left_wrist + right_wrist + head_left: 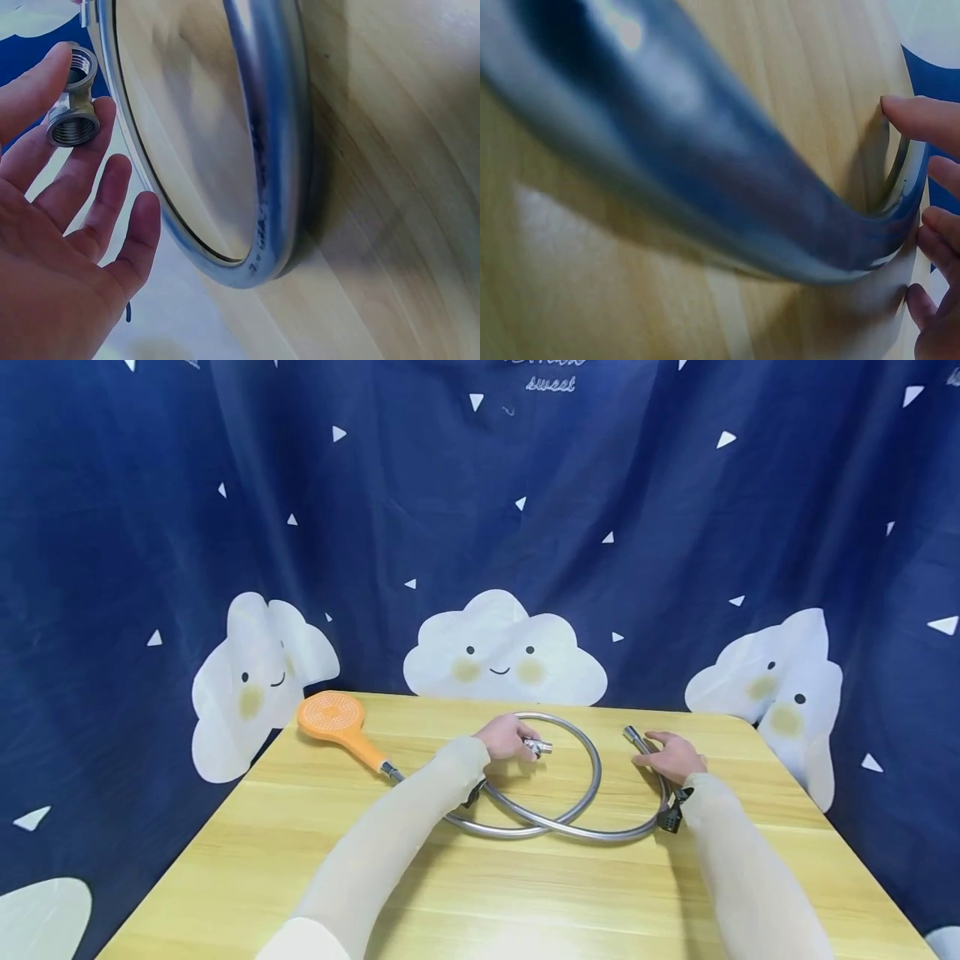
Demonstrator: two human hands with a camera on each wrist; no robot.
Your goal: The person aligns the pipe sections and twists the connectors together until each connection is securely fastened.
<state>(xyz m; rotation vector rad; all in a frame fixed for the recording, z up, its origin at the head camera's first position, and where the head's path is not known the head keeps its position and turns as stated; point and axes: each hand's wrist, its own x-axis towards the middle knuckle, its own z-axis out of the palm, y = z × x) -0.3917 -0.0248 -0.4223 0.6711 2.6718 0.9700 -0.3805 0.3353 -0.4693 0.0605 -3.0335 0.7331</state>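
Observation:
Between thumb and forefinger my left hand (507,737) pinches a small silvery threaded pipe fitting (73,101), held off the table; two of its round openings show in the left wrist view. A grey metal shower hose (596,768) lies looped just beyond and under that hand. My right hand (675,758) is at the hose's far end, with thumb and fingers parted on either side of it; a firm grip is not visible. The hose's end connector (632,734) sticks out past these fingers. At the hose's other end is an orange shower head (331,712), lying face up.
All of this lies on a light wooden table (480,893). A dark blue curtain (480,510) with white clouds and triangles hangs behind it and at the sides. The hose crosses itself near the table's middle.

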